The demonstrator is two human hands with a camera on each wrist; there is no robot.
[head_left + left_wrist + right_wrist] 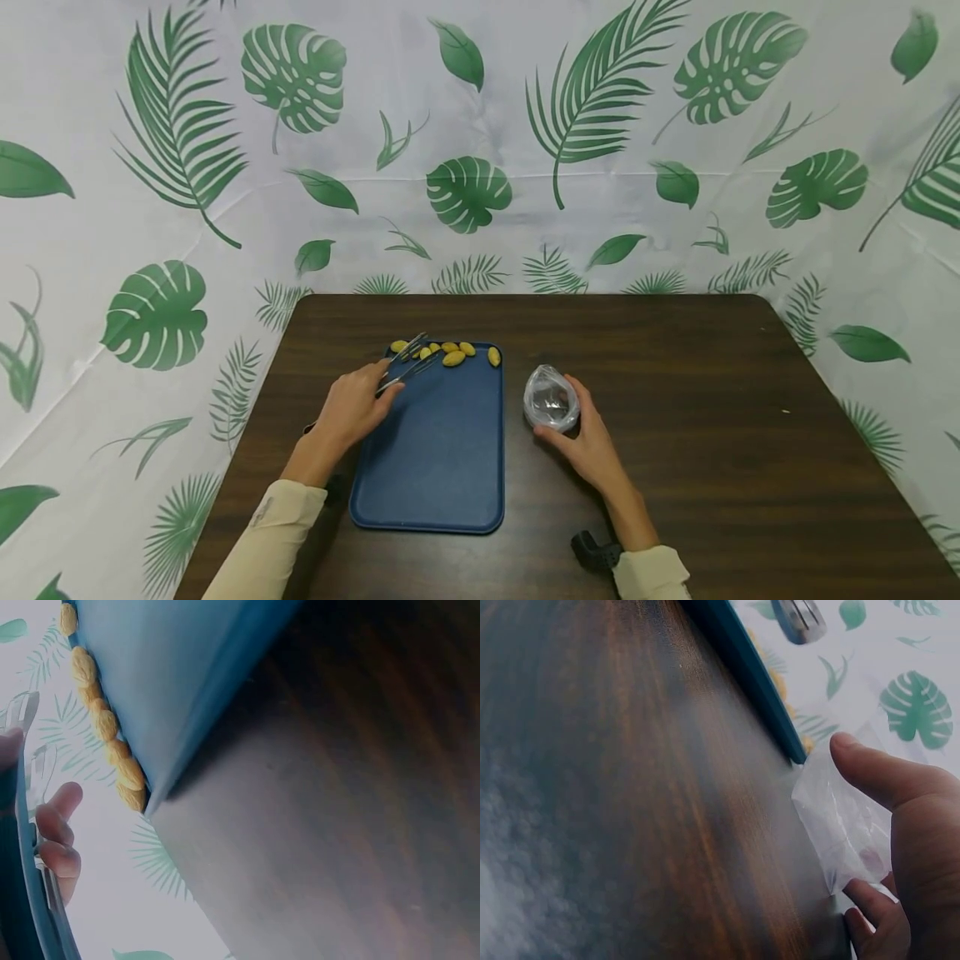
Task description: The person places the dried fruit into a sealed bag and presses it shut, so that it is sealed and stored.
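My left hand (pixel 352 406) grips metal tongs (pixel 422 364) over the far left part of a blue tray (pixel 431 467). The two arms of the tongs stand apart, with nothing seen between their tips. Several yellow-brown, wrinkled, nut-like pieces (pixel 105 724) lie along the tray's far edge; one (pixel 494 357) sits by the far right corner. Right of the tray, my right hand (pixel 596 446) holds a clear plastic bag (pixel 840 814), thumb on one side and fingers on the other. Its mouth faces up, round and wide, and no contents show inside.
A dark brown wooden table (pixel 697 417) carries everything. Behind it and at both sides hangs a white cloth (pixel 390 75) printed with green leaves. A dark wrist strap with a device (pixel 595 552) is on my right wrist.
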